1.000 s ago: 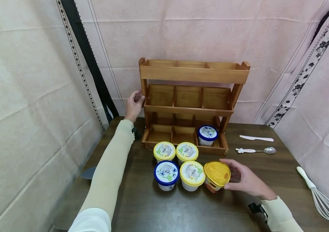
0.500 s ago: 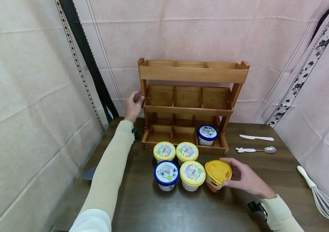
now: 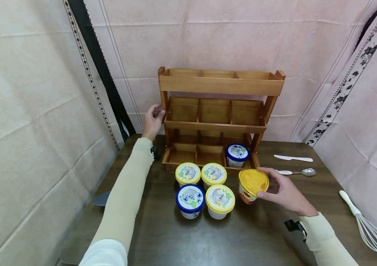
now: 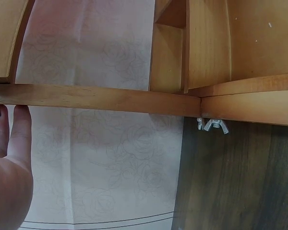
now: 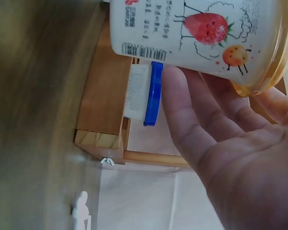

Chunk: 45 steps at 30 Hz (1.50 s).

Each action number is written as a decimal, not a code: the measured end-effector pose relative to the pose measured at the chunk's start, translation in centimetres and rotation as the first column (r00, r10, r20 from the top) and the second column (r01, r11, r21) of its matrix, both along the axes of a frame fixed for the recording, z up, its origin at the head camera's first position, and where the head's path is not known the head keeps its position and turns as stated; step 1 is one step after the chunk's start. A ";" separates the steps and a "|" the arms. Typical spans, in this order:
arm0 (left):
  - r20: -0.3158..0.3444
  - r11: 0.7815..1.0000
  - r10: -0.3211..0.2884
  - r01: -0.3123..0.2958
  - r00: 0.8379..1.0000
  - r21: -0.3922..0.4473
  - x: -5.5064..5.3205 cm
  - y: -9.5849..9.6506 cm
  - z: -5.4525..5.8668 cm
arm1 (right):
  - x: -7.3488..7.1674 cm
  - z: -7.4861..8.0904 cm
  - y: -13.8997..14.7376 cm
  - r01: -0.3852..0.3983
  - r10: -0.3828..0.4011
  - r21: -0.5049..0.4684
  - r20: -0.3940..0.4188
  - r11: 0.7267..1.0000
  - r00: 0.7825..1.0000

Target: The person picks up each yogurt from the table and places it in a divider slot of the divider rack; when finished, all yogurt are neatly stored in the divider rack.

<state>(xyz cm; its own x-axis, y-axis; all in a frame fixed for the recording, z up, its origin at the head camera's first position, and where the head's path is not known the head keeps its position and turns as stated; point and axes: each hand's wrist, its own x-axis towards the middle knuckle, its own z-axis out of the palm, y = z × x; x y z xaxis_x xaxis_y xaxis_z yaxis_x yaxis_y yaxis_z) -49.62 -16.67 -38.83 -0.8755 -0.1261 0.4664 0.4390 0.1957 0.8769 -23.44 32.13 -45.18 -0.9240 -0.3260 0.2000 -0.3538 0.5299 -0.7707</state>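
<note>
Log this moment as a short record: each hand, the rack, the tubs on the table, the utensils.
Left hand: touches the left upright of the wooden rack
Right hand: grips the amber-lidded tub
Rack: three tiers; blue-lidded tub in the bottom tier's right compartment
Table tubs: back-left yellow-lidded tub, back-right yellow-lidded tub, front-left blue-lidded tub, front-right yellow-lidded tub
Utensils: knife, partly hidden spoon, whisk, right side of table

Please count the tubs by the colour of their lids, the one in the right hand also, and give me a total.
Tubs with blue-edged lids: 2
Tubs with yellow-edged, white-topped lids: 3
Tub with all-yellow lid, in the right hand: 1
Total: 6
</note>
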 end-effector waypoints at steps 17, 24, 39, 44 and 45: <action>0.007 1.000 0.001 -0.001 1.000 0.004 -0.3 0.1 0.1 | -3.8 2.5 -1.4 0.059 -0.060 -0.025 -0.080 0.998 0.995; 0.013 1.000 -0.004 0.004 1.000 0.014 -0.1 0.0 0.2 | -5.3 3.3 -2.5 0.092 -0.095 -0.027 -0.108 0.995 0.990; -0.002 1.000 -0.014 0.014 1.000 0.011 0.2 0.1 0.2 | -8.7 3.8 -5.0 0.028 -0.035 -0.092 -0.085 0.995 0.996; -0.011 1.000 -0.023 0.023 1.000 0.017 0.2 0.0 0.2 | -9.8 3.9 -6.0 0.009 -0.018 -0.101 -0.094 0.995 0.995; -0.011 1.000 -0.022 0.023 1.000 0.016 0.2 0.0 0.2 | -10.0 3.9 -6.1 0.010 -0.019 -0.104 -0.091 0.995 0.996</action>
<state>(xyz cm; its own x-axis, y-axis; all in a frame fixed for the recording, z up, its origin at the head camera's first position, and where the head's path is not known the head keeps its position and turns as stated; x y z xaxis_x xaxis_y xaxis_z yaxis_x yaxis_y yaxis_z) -49.43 -16.62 -38.68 -0.8730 -0.1141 0.4743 0.4530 0.1713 0.8749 -33.47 26.00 -41.33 -0.9048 -0.2858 0.3158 -0.4182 0.4552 -0.7861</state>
